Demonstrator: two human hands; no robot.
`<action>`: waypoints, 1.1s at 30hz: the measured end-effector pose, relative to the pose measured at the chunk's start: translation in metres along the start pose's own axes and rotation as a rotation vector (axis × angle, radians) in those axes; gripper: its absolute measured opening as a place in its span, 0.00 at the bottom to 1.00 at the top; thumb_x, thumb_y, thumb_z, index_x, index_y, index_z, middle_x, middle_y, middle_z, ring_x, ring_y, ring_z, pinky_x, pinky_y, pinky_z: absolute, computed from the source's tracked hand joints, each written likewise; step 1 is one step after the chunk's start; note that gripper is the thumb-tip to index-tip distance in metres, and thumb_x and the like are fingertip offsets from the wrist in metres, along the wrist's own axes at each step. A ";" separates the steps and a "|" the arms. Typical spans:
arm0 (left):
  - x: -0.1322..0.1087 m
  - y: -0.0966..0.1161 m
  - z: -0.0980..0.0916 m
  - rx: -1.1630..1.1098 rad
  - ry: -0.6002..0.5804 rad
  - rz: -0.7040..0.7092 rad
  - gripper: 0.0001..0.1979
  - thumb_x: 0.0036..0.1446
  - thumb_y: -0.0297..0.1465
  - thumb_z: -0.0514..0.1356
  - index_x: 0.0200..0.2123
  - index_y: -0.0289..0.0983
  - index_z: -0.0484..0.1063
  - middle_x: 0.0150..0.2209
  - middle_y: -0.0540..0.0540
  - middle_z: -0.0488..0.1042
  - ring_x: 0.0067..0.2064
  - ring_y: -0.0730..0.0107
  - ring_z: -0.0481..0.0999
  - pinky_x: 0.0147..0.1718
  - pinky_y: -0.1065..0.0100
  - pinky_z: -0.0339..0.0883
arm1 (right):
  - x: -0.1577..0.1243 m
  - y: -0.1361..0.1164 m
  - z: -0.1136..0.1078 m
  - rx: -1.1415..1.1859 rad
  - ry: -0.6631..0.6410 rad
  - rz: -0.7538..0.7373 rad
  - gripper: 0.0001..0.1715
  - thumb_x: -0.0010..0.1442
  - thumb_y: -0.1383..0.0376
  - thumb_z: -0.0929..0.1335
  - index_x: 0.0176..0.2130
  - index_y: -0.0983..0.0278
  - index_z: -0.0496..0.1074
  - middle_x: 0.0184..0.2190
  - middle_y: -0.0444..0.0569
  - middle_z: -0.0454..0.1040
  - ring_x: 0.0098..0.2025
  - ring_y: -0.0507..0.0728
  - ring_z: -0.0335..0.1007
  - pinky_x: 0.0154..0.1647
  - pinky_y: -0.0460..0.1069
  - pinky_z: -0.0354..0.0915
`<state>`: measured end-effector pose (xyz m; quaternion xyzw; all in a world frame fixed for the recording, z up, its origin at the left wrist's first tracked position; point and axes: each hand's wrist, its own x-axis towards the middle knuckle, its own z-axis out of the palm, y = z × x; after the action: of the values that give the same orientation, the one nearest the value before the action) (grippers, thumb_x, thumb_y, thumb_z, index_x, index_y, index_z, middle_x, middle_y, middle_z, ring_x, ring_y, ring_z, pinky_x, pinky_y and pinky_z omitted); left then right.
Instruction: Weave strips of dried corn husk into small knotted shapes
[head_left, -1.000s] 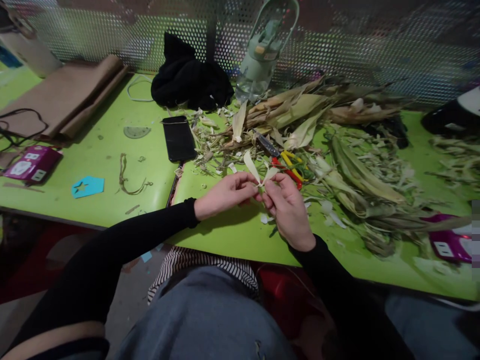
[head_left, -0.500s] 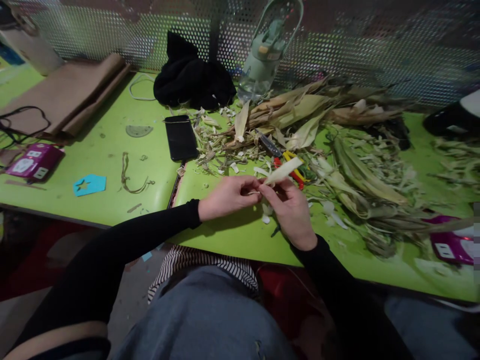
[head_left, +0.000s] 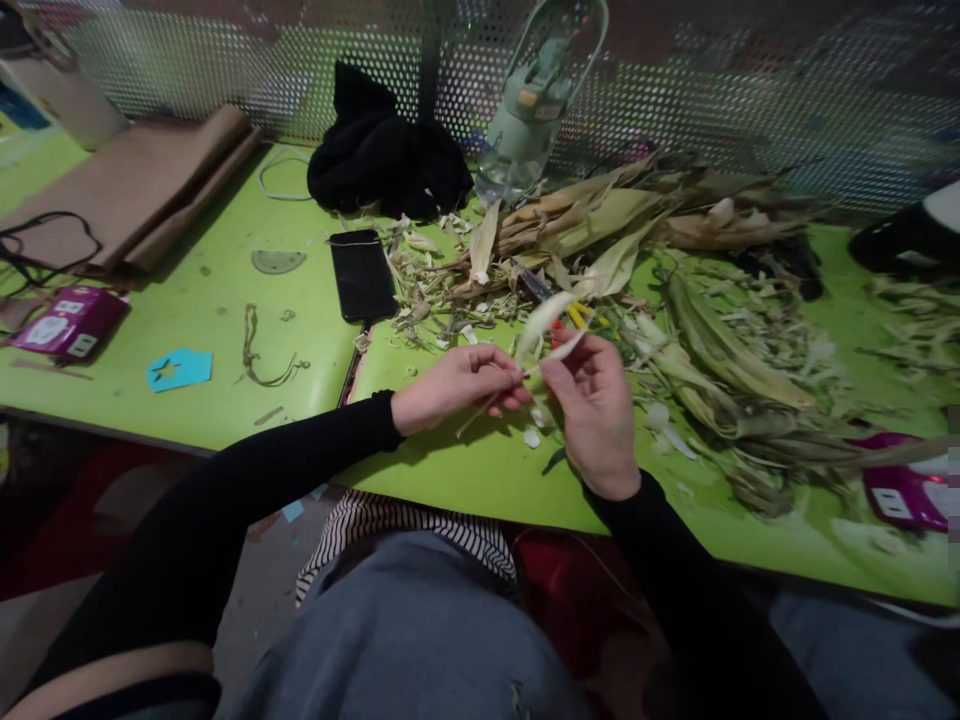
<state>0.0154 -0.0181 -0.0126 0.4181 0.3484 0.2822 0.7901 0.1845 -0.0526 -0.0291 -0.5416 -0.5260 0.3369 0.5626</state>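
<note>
My left hand (head_left: 469,387) pinches the narrow lower end of a pale corn husk piece (head_left: 541,322), and thin strands hang below its fingers. My right hand (head_left: 598,415) is closed on the husk's right side, thumb against forefinger. The husk's upper part curves up between the hands in two pale flaps. Just behind it lie scissors (head_left: 534,283) with red and yellow handles, partly hidden by the husk and my right hand. Small pale husk scraps (head_left: 532,438) lie on the green table below.
Dried corn husks (head_left: 585,215) and shreds spread across the back and right. A black phone (head_left: 361,275), blue paper tag (head_left: 180,370), twisted cord (head_left: 262,365) and protractor (head_left: 278,261) lie left. A green bottle (head_left: 525,125) stands behind, beside black cloth (head_left: 390,160).
My right hand has moved slightly right, away from the left. The husk now shows two separate flaps, and thin strands show below my left fingers.
</note>
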 end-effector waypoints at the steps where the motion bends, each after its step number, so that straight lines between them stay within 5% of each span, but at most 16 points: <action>1: 0.001 0.002 -0.001 -0.074 0.040 -0.021 0.04 0.64 0.26 0.59 0.34 0.33 0.68 0.31 0.47 0.79 0.30 0.79 0.77 0.32 0.74 0.69 | 0.000 -0.001 -0.001 -0.018 0.054 -0.043 0.18 0.58 0.57 0.74 0.46 0.57 0.71 0.38 0.44 0.71 0.38 0.53 0.69 0.40 0.50 0.68; 3: 0.002 0.005 -0.001 -0.193 0.113 -0.029 0.04 0.65 0.24 0.57 0.35 0.33 0.67 0.33 0.46 0.80 0.32 0.78 0.78 0.36 0.72 0.71 | -0.001 -0.003 -0.002 -0.101 0.087 -0.108 0.15 0.59 0.56 0.73 0.44 0.57 0.70 0.35 0.44 0.70 0.35 0.52 0.67 0.35 0.49 0.66; 9: 0.002 0.004 0.002 -0.306 0.149 0.037 0.04 0.64 0.23 0.57 0.35 0.33 0.68 0.38 0.42 0.82 0.36 0.76 0.79 0.43 0.70 0.70 | -0.009 -0.010 0.004 -0.456 -0.357 -0.192 0.11 0.63 0.57 0.69 0.33 0.62 0.72 0.28 0.45 0.74 0.26 0.51 0.63 0.27 0.49 0.59; 19: 0.003 -0.012 0.001 -0.199 -0.038 0.248 0.12 0.57 0.31 0.66 0.42 0.34 0.70 0.42 0.41 0.82 0.45 0.67 0.80 0.50 0.64 0.70 | -0.006 -0.002 0.004 -0.525 -0.332 -0.216 0.13 0.64 0.55 0.67 0.36 0.62 0.73 0.31 0.49 0.77 0.31 0.56 0.70 0.31 0.51 0.65; 26: 0.003 0.002 -0.006 0.097 0.127 0.337 0.09 0.57 0.29 0.64 0.40 0.32 0.70 0.35 0.45 0.80 0.39 0.71 0.79 0.38 0.71 0.69 | -0.010 -0.012 -0.001 -0.451 -0.322 -0.241 0.09 0.68 0.59 0.65 0.38 0.61 0.71 0.30 0.46 0.76 0.28 0.54 0.71 0.28 0.49 0.65; 30: 0.004 0.008 -0.009 0.262 0.101 0.234 0.05 0.59 0.26 0.61 0.39 0.31 0.72 0.31 0.48 0.78 0.32 0.75 0.75 0.32 0.73 0.65 | -0.005 -0.011 -0.005 -0.572 -0.132 -0.462 0.06 0.66 0.61 0.67 0.38 0.60 0.73 0.35 0.49 0.77 0.39 0.57 0.74 0.42 0.54 0.70; 33: 0.003 0.008 -0.009 0.284 -0.017 0.181 0.03 0.59 0.23 0.60 0.37 0.31 0.71 0.28 0.49 0.76 0.35 0.74 0.77 0.35 0.72 0.65 | -0.002 -0.009 -0.007 -0.516 -0.095 -0.455 0.05 0.65 0.61 0.68 0.37 0.59 0.73 0.41 0.51 0.77 0.48 0.60 0.74 0.51 0.58 0.69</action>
<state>0.0089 -0.0078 -0.0099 0.5576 0.3389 0.2965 0.6974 0.1887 -0.0580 -0.0197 -0.5187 -0.7268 0.0837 0.4424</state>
